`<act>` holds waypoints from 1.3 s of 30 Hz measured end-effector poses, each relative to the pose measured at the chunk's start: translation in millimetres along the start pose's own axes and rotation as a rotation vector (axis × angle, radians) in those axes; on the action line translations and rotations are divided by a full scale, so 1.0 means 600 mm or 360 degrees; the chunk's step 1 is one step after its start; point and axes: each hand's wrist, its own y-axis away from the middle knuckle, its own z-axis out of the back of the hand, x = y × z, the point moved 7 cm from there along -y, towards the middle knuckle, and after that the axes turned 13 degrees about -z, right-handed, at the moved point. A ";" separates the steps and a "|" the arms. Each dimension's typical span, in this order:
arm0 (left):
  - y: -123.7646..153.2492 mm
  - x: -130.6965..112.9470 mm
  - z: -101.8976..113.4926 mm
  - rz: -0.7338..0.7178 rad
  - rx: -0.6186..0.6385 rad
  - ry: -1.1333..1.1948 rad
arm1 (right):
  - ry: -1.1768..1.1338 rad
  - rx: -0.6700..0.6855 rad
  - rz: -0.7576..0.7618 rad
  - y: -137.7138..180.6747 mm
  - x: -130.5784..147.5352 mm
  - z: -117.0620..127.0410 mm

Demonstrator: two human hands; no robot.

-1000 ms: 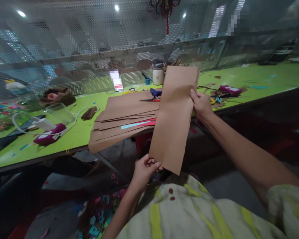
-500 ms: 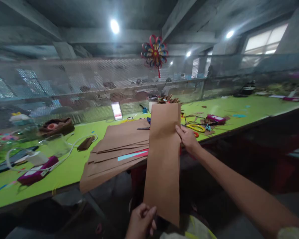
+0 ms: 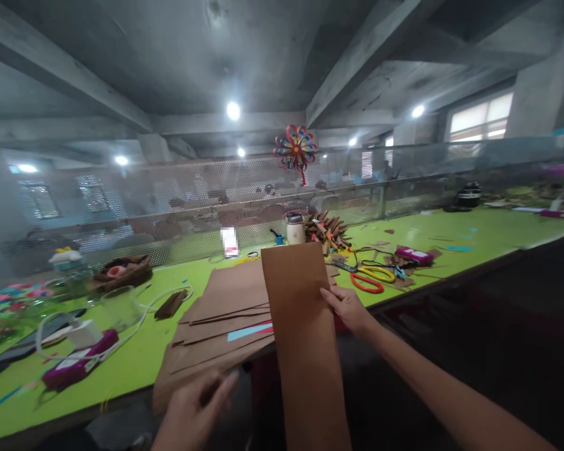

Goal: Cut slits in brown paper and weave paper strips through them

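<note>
A long, smooth brown paper strip [image 3: 303,351] is being pinched by the right hand [image 3: 350,309]; the blurred left hand [image 3: 192,407] is being held loosely spread.

Bare hands [image 3: 350,309], bare right forearm [image 3: 435,380]

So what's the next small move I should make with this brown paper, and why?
To steady the brown paper, I'd probably bring your left hand to its left edge. Only your right hand grips it, by the right edge, and its lower part hangs in front of the green table with no support in view. Your left hand, though blurred, looks free and close by.
</note>
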 end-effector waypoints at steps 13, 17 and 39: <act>-0.235 -0.176 -0.002 -0.0431 -0.0125 0.0814 | -0.0048 0.0542 -0.0153 0.020 0.004 -0.058; -0.250 -0.174 -0.006 -0.0383 -0.0118 0.0709 | -0.0147 0.0496 -0.0164 -0.017 0.029 -0.036; -0.421 0.036 -0.119 -0.0004 0.0699 0.0847 | -0.0189 0.0935 -0.0838 -0.250 -0.078 -0.080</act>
